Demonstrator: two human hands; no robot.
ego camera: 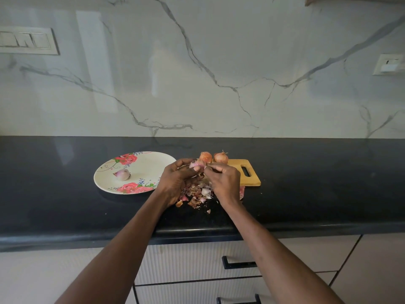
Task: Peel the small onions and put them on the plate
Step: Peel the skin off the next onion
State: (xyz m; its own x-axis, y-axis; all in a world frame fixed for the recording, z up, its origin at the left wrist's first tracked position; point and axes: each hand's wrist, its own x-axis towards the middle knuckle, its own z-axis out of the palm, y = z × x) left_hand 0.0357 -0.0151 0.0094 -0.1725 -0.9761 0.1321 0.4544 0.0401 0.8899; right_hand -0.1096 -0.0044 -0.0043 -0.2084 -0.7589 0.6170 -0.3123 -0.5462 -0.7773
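Note:
My left hand (178, 179) grips a small, partly peeled pinkish onion (195, 164) over the black counter. My right hand (223, 178) pinches at the onion's skin from the right side. A pile of onion peels (198, 197) lies on the counter below both hands. One peeled onion (122, 174) lies on the floral plate (153, 161) to the left. Two unpeeled brown onions (205, 157) (221, 157) sit at the far edge of the wooden cutting board (252, 178).
The black counter (65, 205) runs across the view, with a marble wall behind it. White drawers with black handles (238, 264) are below the counter's front edge. Switch panels are on the wall at left (26, 40) and right (388, 64).

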